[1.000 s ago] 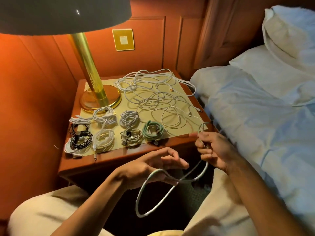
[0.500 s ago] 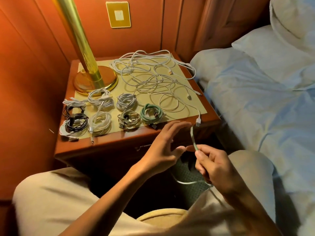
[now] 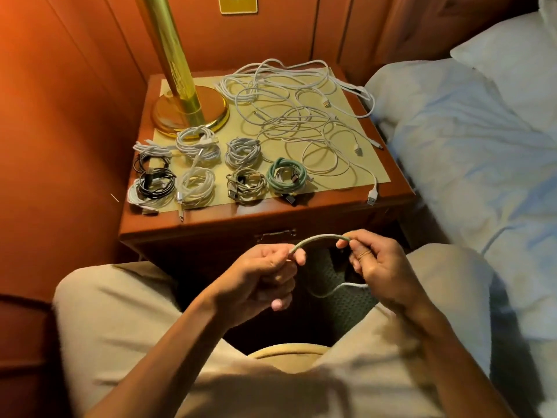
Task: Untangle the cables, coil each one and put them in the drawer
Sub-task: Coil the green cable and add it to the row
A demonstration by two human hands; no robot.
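A pale green cable (image 3: 319, 238) arches between my two hands, in front of the nightstand's closed drawer (image 3: 274, 236). My left hand (image 3: 259, 279) pinches one end of the arch and my right hand (image 3: 376, 267) pinches the other. More of this cable hangs in a loop below my right hand. On the nightstand's yellow mat (image 3: 346, 179), several coiled cables lie in rows at the front left, among them a green coil (image 3: 286, 179). A tangle of white cables (image 3: 301, 116) covers the back right of the mat.
A brass lamp base (image 3: 190, 113) stands at the nightstand's back left. A bed with white sheets (image 3: 482, 164) is close on the right. My knees in beige trousers flank a gap with dark carpet under my hands. Wood panelling walls the left side.
The view has tilted down. My hands have dropped from the nightstand's edge to drawer level, and my left hand, spread open before, now pinches the green cable alongside my right.
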